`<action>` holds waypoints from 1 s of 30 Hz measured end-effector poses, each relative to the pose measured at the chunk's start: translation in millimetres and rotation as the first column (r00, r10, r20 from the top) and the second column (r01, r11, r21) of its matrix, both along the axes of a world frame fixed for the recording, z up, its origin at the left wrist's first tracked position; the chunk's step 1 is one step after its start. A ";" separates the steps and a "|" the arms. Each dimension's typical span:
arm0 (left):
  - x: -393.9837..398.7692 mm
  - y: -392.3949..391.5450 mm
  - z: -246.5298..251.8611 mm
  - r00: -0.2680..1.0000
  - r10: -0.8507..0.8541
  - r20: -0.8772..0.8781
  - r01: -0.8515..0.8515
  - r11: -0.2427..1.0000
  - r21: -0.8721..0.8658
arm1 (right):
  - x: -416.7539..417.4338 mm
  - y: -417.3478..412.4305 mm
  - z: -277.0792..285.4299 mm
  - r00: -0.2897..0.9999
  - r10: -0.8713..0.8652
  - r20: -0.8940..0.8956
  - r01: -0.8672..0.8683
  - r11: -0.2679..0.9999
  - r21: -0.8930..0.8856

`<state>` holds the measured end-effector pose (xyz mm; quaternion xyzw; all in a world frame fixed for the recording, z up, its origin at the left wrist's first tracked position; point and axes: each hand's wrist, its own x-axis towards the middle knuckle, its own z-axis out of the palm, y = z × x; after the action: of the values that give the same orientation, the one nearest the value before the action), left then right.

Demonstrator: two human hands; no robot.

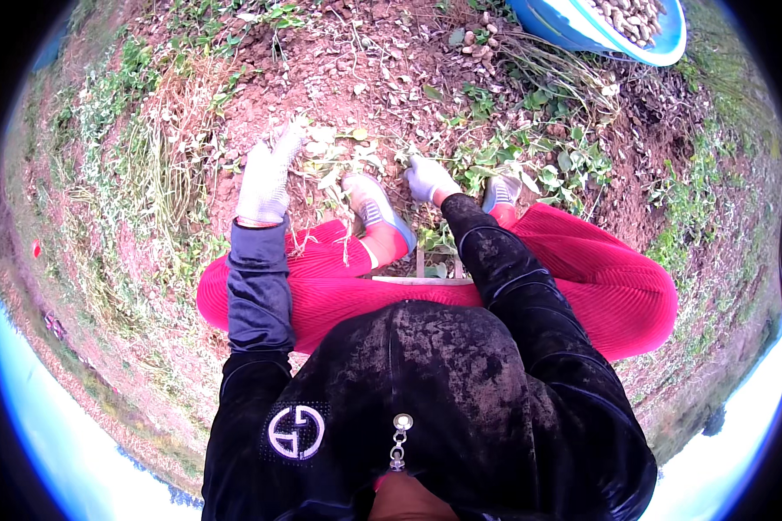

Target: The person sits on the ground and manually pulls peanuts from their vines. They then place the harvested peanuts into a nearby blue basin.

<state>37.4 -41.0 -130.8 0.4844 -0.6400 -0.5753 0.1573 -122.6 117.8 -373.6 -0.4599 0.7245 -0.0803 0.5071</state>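
Note:
My left hand (268,170), in a pale knit glove, reaches over the soil to the left of my feet, with its fingers at the pale leafy end of a plant. My right hand (425,177), gloved too, is closed on a thin plant stem (401,154) between my two shoes. Leafy uprooted vines (329,159) lie between the hands, over the soil by one shoe. More green peanut vines (560,166) spread to the right of my right hand. Glare and leaves hide what the left fingers grip.
A blue plastic tub (560,25) holding peanuts (632,23) stands at the upper right. Loose peanuts (481,49) lie beside it, near a heap of dry stems (554,68). Pulled dry vines (169,156) lie at the left. Below me is the edge of a wooden seat (423,281).

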 end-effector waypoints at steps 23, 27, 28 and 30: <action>-23.7 86.8 57.1 0.962 0.040 -0.269 0.011 0.982 0.189 | -96.9 8.2 190.8 0.526 -0.569 0.633 0.844 0.440 -0.306; -34.5 111.0 75.3 0.959 -0.063 -0.275 0.079 0.996 0.047 | -71.1 41.2 278.6 0.621 -0.396 0.676 0.754 0.540 -0.375; -33.9 112.5 71.2 0.958 -0.122 -0.258 0.125 0.992 -0.006 | -59.4 49.8 282.5 0.656 -0.338 0.675 0.731 0.505 -0.458; -35.7 121.8 73.9 0.932 -0.017 -0.362 0.087 0.980 0.179 | -44.7 58.4 283.9 0.797 -0.239 0.554 0.602 0.369 -0.708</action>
<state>1.7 80.9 -56.9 0.3670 -0.5548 -0.7169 0.2086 -167.3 176.2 -89.7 -0.4199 0.5720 -0.6413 0.2918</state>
